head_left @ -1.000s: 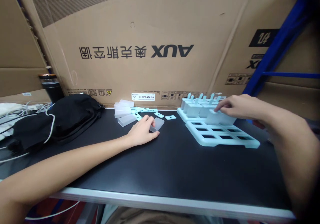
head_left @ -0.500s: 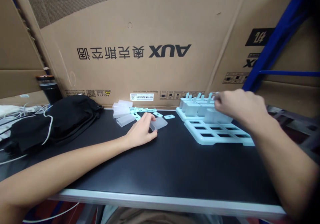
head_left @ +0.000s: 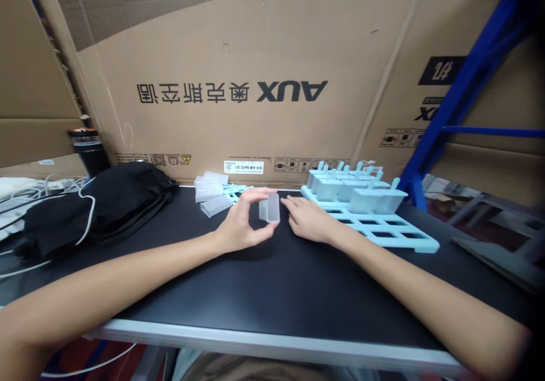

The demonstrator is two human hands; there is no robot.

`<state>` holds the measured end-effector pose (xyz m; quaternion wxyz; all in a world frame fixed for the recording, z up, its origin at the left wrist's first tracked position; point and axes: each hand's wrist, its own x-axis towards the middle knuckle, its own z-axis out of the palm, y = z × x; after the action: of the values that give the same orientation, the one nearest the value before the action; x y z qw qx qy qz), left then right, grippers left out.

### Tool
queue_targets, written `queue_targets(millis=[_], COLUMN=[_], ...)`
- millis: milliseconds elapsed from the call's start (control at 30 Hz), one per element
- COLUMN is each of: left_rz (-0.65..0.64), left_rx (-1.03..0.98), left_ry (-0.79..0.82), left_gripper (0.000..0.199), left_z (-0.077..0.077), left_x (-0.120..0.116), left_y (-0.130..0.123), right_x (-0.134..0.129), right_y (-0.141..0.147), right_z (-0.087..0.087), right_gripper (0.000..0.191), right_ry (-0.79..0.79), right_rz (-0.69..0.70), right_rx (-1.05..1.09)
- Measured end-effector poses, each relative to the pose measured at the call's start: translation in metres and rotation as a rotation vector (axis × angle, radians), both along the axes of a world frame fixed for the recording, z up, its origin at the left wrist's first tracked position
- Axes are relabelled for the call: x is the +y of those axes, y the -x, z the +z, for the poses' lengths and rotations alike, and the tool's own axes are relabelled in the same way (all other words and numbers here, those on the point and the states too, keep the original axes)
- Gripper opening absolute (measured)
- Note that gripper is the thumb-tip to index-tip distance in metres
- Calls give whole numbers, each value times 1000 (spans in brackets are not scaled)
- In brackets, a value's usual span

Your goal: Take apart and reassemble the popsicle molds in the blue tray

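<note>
My left hand [head_left: 247,220] grips a translucent popsicle mould [head_left: 269,208] between thumb and fingers, raised a little and tilted toward me. Close to the right of it, my right hand [head_left: 310,217] is low at the tabletop, fingers drawn together and pointing left; whatever lies under the fingertips is hidden. Behind the left hand are several loose clear moulds [head_left: 216,205] and a small heap of light-blue stick lids [head_left: 234,188]. On the right a light-blue rack [head_left: 389,229] holds several moulds with stick lids [head_left: 327,187] in its back rows; front slots are bare.
A black bag [head_left: 128,199] and white cables [head_left: 91,216] lie at the left, with a dark tumbler [head_left: 88,153] behind. A large cardboard sheet [head_left: 238,125] walls the back. A blue metal post [head_left: 457,103] rises at the right. The black table [head_left: 272,301] has a metal front edge.
My right hand has come from above the rack down and left to the table beside my left hand. The left hand has lifted and turned the mould. Two lids seen near it are now covered.
</note>
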<state>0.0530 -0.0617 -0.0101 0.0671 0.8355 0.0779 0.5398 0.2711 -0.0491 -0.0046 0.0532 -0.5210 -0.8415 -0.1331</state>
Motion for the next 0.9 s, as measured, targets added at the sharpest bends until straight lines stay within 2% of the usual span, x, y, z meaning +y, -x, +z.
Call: queue_targets(millis=[100, 233, 400, 533, 633, 700, 767, 900], left_rz=[1, -51, -5, 42, 80, 91, 84, 73], left_rx=[4, 36, 180, 191, 200, 215, 210, 157], left_ry=[26, 160, 285, 255, 202, 187, 179, 182], left_gripper=[53, 47, 54, 56, 66, 74, 76, 71], left_z=[-1, -6, -7, -2, 0, 0, -2, -7], left_x=[0, 3, 0, -5, -6, -6, -4, 0], left_y=[1, 3, 5, 5, 6, 7, 6, 2], right_x=[2, 1, -3, -10, -17, -21, -25, -36], right_y=[-5, -7, -6, -4, -4, -3, -1, 9], right_z=[3, 13, 19, 28, 37, 42, 48, 54], right_gripper=[47, 36, 31, 30, 18, 14, 15, 30], right_ry=[45, 38, 136, 84, 6, -18, 16, 299], right_rz=[29, 85, 69, 31, 114, 189, 245, 333], right_rx=[27, 80, 119, 142, 160, 263, 471, 971])
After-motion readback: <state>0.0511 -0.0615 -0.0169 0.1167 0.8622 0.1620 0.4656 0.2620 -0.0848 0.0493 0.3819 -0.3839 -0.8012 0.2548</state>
